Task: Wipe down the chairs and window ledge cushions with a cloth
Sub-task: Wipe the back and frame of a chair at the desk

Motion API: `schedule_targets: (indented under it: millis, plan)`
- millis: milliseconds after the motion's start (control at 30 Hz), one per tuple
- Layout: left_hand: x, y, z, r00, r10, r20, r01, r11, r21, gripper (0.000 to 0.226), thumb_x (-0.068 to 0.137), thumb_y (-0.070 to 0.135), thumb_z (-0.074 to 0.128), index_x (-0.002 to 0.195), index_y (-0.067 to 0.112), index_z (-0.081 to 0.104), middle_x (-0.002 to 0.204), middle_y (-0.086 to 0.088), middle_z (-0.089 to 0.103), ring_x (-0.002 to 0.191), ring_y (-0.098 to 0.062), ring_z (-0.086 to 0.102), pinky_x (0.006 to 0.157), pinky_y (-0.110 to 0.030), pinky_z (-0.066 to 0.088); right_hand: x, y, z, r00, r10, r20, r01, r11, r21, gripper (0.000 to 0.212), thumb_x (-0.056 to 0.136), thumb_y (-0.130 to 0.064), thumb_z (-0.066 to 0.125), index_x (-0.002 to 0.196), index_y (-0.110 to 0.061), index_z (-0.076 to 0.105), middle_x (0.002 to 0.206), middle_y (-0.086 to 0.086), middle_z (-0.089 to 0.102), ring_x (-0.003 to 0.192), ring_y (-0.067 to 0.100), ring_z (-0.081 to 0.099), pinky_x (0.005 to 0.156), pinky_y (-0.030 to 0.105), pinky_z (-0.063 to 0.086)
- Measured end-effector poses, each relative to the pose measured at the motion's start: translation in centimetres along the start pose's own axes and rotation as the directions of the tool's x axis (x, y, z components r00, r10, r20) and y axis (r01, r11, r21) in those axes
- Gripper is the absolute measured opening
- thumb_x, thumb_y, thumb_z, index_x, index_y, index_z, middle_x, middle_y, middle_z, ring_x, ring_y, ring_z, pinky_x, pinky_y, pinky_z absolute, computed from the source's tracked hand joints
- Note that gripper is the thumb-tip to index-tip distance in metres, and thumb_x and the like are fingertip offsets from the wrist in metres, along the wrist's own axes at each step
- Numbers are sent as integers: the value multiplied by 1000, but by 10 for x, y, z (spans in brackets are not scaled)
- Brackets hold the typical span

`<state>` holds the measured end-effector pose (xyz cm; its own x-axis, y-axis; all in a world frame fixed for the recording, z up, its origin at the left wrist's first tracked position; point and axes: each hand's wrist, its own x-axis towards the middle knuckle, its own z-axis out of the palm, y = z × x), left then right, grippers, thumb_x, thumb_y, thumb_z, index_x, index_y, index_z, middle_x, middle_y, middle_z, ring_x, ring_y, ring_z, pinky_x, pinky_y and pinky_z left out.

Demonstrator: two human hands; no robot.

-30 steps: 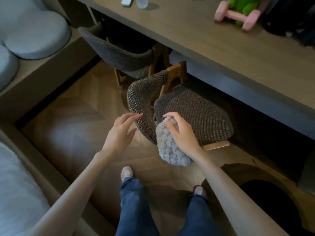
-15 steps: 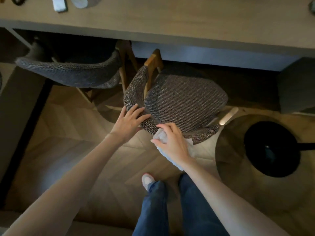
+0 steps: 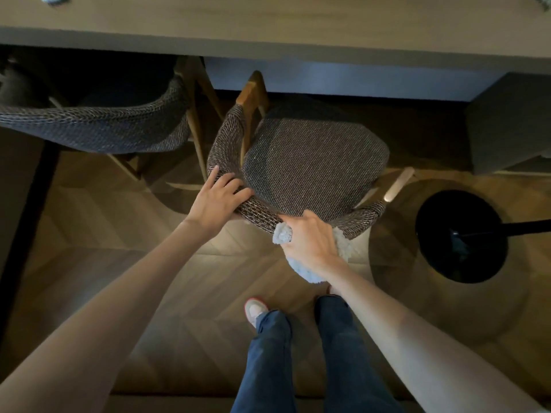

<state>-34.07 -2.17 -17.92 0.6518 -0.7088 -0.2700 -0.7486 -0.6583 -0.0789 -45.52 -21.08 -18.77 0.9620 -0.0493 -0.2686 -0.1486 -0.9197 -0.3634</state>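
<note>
One view only, from a wide-angle camera worn on the person's head; it faces forward and steeply down, so the table [image 3: 268, 22] edge runs across the top and the person's own legs [image 3: 268, 362] stand on the floor [image 3: 119, 234] at the bottom; both forearms enter from the lower corners, left hand [image 3: 217, 201] and right hand [image 3: 310, 242] near mid-frame; close enough that the chair [image 3: 313, 162] weave and cloth [image 3: 304, 272] nap show.

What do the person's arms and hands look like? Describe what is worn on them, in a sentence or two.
The left hand and right hand are bare: no gloves, and no ring shows. Both forearms are bare as well, with no sleeve, watch or bracelet in view.
</note>
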Motion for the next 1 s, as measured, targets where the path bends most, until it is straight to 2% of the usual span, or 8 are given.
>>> schedule_targets:
  millis: [167, 367, 433, 533, 633, 833, 900, 1000]
  plan:
    - [33, 47, -20, 996, -25, -81, 16, 994, -106, 49, 92, 49, 51, 136, 30, 41, 133, 0, 47, 134, -23, 33, 119, -41, 2, -7, 62, -36, 997, 64, -42, -64, 998, 1, 61, 72, -31, 73, 129, -41, 55, 85, -6, 44, 69, 17, 52, 58, 25, 38]
    - [87, 115, -43, 991, -50, -127, 34, 991, -126, 58, 87, 59, 44, 134, 25, 42, 122, -5, 50, 119, -26, 43, 113, -38, 18, -11, 149, -81, 988, 138, -63, -138, 990, 7, 61, 72, -30, 74, 127, -46, 55, 97, -7, 54, 88, 17, 59, 69, 29, 49]
    - [102, 144, -44, 989, -76, -125, 61, 991, -118, 59, 87, 62, 38, 135, 27, 39, 121, -3, 49, 117, -24, 43, 110, -36, 22, -16, 179, -90, 988, 128, -87, -128, 992, 3, 59, 73, -24, 73, 126, -44, 57, 103, -6, 61, 91, 16, 59, 68, 30, 50]
    - [123, 186, -42, 986, -110, -122, 96, 989, -113, 62, 86, 67, 33, 134, 27, 38, 121, -1, 48, 115, -22, 43, 104, -35, 28, -25, 218, -101, 989, 110, -100, -110, 994, 0, 58, 75, -12, 70, 126, -36, 59, 118, -10, 65, 107, 16, 54, 78, 34, 53]
    - [141, 219, -40, 986, -139, -92, 129, 986, -105, 66, 83, 71, 37, 133, 28, 38, 121, -1, 47, 115, -22, 43, 99, -35, 30, -31, 251, -107, 989, 107, -103, -106, 994, 19, 58, 74, -3, 67, 125, -32, 62, 121, -12, 65, 110, 21, 54, 78, 32, 51]
    - [157, 240, -43, 988, -130, -79, 110, 969, -221, 68, 80, 70, 46, 134, 28, 47, 120, -3, 51, 114, -24, 47, 105, -39, 27, -32, 286, -112, 990, 49, -129, -53, 998, -25, 61, 74, -3, 67, 125, -35, 59, 127, -20, 60, 92, 22, 52, 60, 24, 37]
    - [157, 236, -40, 987, -120, -108, 86, 957, -277, 66, 78, 65, 55, 130, 25, 54, 116, -5, 55, 110, -27, 51, 108, -44, 27, -31, 290, -111, 990, 17, -141, -23, 999, -45, 61, 73, -4, 67, 125, -34, 60, 129, -19, 59, 88, 23, 52, 60, 25, 38]
    - [161, 240, -39, 969, -175, -175, 108, 936, -336, 61, 72, 59, 67, 119, 21, 64, 105, -9, 60, 97, -32, 56, 99, -49, 36, -27, 298, -113, 988, 7, -151, -11, 1000, -20, 62, 72, -2, 67, 124, -34, 60, 129, -20, 58, 90, 23, 52, 64, 30, 48]
